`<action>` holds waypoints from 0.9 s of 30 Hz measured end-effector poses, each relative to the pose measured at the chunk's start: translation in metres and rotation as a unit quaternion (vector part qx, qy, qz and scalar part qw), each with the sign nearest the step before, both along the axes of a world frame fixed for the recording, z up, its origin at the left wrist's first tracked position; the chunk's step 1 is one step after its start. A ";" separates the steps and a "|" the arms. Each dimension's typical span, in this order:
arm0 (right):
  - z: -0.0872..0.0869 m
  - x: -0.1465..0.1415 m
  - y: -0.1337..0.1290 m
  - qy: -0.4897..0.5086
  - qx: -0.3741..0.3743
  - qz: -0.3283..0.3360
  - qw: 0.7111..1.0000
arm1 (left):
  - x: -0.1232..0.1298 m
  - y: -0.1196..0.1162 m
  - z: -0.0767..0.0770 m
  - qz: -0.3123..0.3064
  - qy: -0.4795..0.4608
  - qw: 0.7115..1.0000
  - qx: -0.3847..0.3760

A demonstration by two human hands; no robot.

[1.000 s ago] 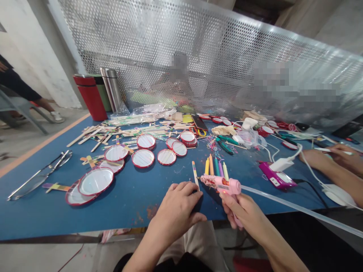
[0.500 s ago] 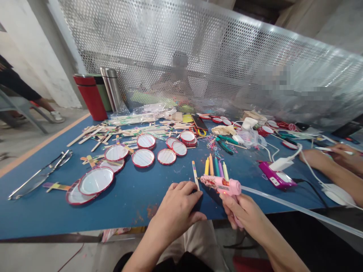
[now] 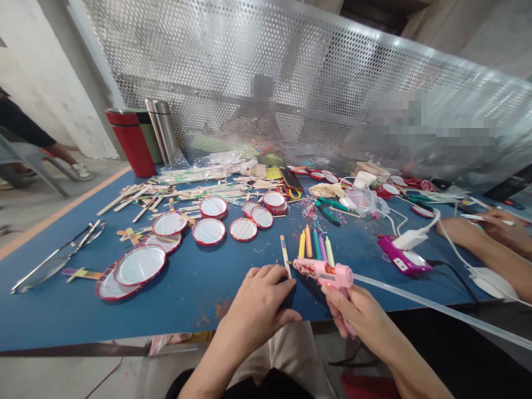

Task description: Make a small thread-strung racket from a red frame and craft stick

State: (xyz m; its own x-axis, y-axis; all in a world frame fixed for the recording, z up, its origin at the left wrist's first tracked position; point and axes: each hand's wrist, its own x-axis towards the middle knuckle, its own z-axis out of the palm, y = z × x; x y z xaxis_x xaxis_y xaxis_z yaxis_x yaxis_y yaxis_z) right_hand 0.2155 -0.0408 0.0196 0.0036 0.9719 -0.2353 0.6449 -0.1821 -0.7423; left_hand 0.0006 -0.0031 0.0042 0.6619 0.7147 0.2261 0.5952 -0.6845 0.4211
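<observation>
My right hand [image 3: 353, 313] is wrapped round the handle of a pink hot glue gun [image 3: 322, 271], whose nozzle points left. A long translucent glue stick [image 3: 432, 307] runs out of its back end. The nozzle tip is at a craft stick [image 3: 285, 250] with coloured bands near its far end; whether it touches cannot be made out. My left hand [image 3: 264, 296] lies on the table's near edge, fingers curled and closed over the near end of that stick. Several coloured markers [image 3: 308, 242] lie just beyond the glue gun.
Red-rimmed round discs [image 3: 209, 231] and loose craft sticks [image 3: 133, 197] spread over the blue table [image 3: 187, 299]. Eyeglasses [image 3: 62, 255] lie left, near flasks [image 3: 131, 144]. A purple power strip [image 3: 403, 256] with cables is right, beside another person's arm [image 3: 482, 238]. A perforated metal screen [image 3: 316, 72] stands behind.
Both hands, the glue gun and the craft stick hold nearly the same positions. The whole view has shifted very slightly.
</observation>
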 end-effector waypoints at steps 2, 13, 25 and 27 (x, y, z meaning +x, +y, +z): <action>0.001 0.000 -0.001 -0.002 -0.001 0.003 1.000 | 0.000 0.000 0.000 0.002 0.000 1.000 -0.001; 0.002 0.001 -0.004 -0.022 0.007 0.019 1.000 | 0.000 -0.001 -0.002 0.004 -0.015 1.000 -0.007; 0.001 0.002 -0.006 -0.035 0.020 0.027 0.999 | -0.001 -0.001 -0.002 0.009 -0.022 1.000 0.002; 0.004 0.001 -0.007 -0.036 0.014 0.029 0.999 | -0.001 -0.001 -0.002 0.009 -0.026 1.000 0.003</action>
State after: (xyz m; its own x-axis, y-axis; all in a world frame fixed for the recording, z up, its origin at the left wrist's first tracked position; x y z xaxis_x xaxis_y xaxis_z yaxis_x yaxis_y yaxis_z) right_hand 0.2160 -0.0478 0.0237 -0.0368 0.9771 -0.2098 0.7062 -0.1231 -0.6972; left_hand -0.0002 -0.0044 0.0020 0.6364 0.7243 0.2653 0.5840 -0.6771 0.4477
